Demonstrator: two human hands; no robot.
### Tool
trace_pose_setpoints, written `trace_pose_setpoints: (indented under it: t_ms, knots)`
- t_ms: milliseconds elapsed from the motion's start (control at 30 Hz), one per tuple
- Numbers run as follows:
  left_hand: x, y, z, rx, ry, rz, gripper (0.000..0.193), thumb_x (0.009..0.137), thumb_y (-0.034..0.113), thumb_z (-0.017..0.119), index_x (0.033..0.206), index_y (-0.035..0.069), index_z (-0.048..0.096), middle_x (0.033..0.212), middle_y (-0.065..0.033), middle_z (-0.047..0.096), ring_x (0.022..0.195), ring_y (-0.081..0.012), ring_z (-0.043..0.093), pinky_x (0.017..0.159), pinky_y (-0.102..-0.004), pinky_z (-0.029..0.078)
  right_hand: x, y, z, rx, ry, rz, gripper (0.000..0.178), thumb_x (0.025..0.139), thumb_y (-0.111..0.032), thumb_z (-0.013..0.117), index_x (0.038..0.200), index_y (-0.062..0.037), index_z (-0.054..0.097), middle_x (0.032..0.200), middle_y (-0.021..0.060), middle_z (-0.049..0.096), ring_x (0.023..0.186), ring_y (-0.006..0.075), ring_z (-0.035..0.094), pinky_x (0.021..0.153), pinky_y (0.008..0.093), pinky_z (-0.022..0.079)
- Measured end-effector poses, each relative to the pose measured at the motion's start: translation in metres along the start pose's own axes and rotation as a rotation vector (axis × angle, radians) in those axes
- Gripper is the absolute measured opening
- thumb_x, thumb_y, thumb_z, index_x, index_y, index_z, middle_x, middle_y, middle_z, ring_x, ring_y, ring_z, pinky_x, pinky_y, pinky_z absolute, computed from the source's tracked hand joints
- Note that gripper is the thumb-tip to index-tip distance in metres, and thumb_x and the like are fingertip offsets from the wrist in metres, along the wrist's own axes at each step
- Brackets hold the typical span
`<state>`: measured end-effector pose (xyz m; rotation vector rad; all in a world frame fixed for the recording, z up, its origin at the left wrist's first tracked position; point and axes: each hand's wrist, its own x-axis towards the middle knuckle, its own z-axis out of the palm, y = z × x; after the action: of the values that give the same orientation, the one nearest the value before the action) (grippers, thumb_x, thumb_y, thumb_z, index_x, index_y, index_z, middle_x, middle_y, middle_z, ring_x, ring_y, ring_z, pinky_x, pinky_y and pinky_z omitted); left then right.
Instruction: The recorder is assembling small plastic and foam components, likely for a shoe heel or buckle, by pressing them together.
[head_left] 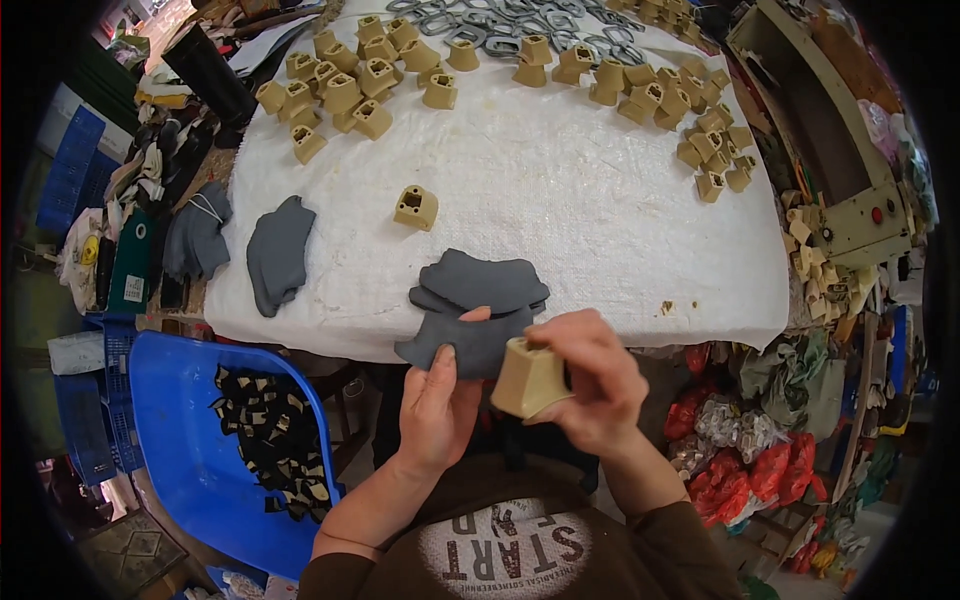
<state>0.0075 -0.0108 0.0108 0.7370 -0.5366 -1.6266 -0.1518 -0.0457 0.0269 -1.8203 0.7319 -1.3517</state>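
Note:
My left hand (437, 408) grips a dark grey cut piece of sheet material (468, 343), thumb on top and a fingertip showing past its upper side. In my right hand (600, 378) is a tan flared block (526, 380), held just right of the grey piece, the two very close together. Whether they touch I cannot tell. Beyond the held piece, a small stack of similar grey pieces (480, 278) lies at the table's near edge. A single tan block with a square hole (416, 208) stands farther off on the white-covered table (560, 200).
Clusters of tan blocks (340, 90) stand along the far side, with metal rings (510, 22) behind. More grey pieces (280, 255) lie at the left. A blue tub (160, 400) holds black-and-tan parts. Red bags (745, 480) crowd the right, below a machine housing (855, 200).

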Motion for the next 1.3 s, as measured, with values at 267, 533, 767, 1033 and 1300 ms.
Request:
trace_pose_setpoints:
  t_ms: [267,533,767,1033,1300]
  knots:
    - [-0.007,0.000,0.009,-0.030,-0.117,0.010,0.045,0.100,0.024,0.033,0.133,-0.006,0.035,0.136,-0.0198,0.042,0.124,-0.0252,0.044,0.105,-0.0390,0.035,-0.012,0.013,0.009,-0.123,-0.005,-0.186,0.050,0.075,-0.020,0.074,0.117,-0.0028,0.052,0.112,0.0178,0.058,0.096,0.0279,0.058,0.079,0.0380,0.047]
    - [-0.010,-0.004,0.013,-0.010,-0.127,0.058,0.045,0.100,0.023,0.033,0.132,-0.007,0.035,0.137,-0.0199,0.041,0.125,-0.0255,0.043,0.106,-0.0392,0.033,-0.012,0.013,0.008,-0.132,0.002,-0.195,0.052,0.074,-0.019,0.076,0.116,-0.0033,0.051,0.112,0.0168,0.058,0.093,0.0276,0.058,0.078,0.0375,0.048]
    - [-0.016,-0.007,0.014,0.063,-0.065,0.107,0.043,0.100,0.019,0.032,0.132,-0.009,0.036,0.135,-0.0189,0.043,0.124,-0.0238,0.044,0.104,-0.0365,0.035,-0.009,0.005,0.003,-0.429,-0.034,-0.178,0.049,0.071,-0.021,0.077,0.111,-0.0056,0.053,0.109,0.0117,0.061,0.085,0.0269,0.054,0.073,0.0378,0.044]
    - [-0.012,0.011,0.001,0.445,-0.064,0.146,0.041,0.096,0.011,0.032,0.125,-0.013,0.046,0.120,-0.0186,0.057,0.109,-0.0213,0.056,0.096,-0.0296,0.040,-0.006,-0.003,0.001,-0.581,0.011,-0.119,0.052,0.052,-0.020,0.081,0.098,-0.0109,0.059,0.100,0.0004,0.060,0.084,0.0231,0.049,0.080,0.0412,0.029]
    - [-0.017,0.010,0.007,0.749,-0.105,0.171,0.041,0.095,0.012,0.034,0.128,-0.013,0.043,0.122,-0.0217,0.056,0.109,-0.0218,0.057,0.094,-0.0296,0.041,0.004,-0.020,-0.001,-0.725,-0.171,0.024,0.049,0.050,-0.021,0.080,0.094,-0.0097,0.060,0.090,-0.0004,0.057,0.082,0.0216,0.049,0.082,0.0437,0.027]
